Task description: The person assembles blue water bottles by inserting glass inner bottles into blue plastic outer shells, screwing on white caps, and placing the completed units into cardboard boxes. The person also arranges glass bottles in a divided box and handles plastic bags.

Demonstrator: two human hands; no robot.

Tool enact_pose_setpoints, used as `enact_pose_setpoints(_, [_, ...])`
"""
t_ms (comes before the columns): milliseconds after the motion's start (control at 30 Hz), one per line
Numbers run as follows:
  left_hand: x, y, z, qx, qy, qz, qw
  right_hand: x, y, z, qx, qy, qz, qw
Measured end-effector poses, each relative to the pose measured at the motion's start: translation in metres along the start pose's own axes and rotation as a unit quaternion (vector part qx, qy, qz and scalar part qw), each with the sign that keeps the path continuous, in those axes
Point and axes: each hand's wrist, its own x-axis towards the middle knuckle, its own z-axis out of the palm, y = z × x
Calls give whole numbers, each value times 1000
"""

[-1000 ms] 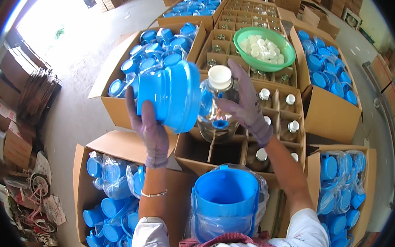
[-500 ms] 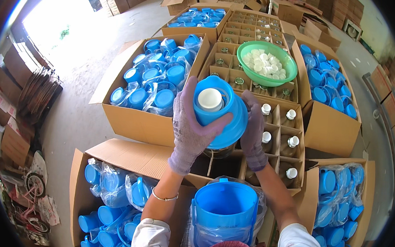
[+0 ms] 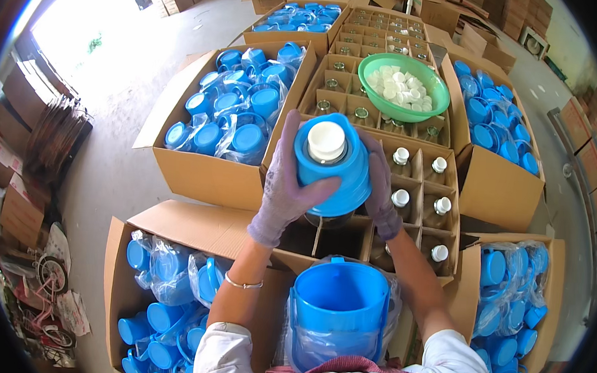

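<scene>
Both my hands, in grey-purple work gloves, hold a blue plastic collar-like piece [image 3: 336, 189] in front of me. A white cap [image 3: 326, 142] rises through its round opening. My left hand [image 3: 287, 186] wraps its left side, thumb across the front. My right hand [image 3: 380, 191] is closed round its right side, with some fingers hidden behind it. Dark glass shows just under the piece, above a divided carton [image 3: 333, 240]. Closest to my body stands an open blue bucket-shaped container [image 3: 340, 291], wrapped partly in clear plastic.
White-capped bottles [image 3: 442, 205] stand in the carton's right compartments. A green bowl [image 3: 369, 88] of white caps rests on farther bottle cartons. Boxes of blue plastic containers [image 3: 247, 139] flank both sides. Flattened cardboard [image 3: 61, 148] and a small pink bicycle [image 3: 49, 294] lie at left.
The blue piece has gone from tilted to more upright, and its wide rim has turned away from view. The white cap now stands higher through its opening. My right hand has shifted slightly left.
</scene>
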Motion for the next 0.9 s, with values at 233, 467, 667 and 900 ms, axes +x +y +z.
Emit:
enact_pose_setpoints(233, [-15,-35,4,-85,90,-22,992,2,-1,-3,-42,25,-27,998])
enact_pose_setpoints(467, [39,19,-4,-138,56,14,989,63,-78,5,-383,17,-332,862])
enact_pose_setpoints(667, [63,49,-26,-294,92,-173,936,69,-143,4,-335,-137,-135,922])
enact_pose_setpoints(900, [-12,59,-16,-469,2,-381,797,-11,-129,-10,-394,-156,-245,872])
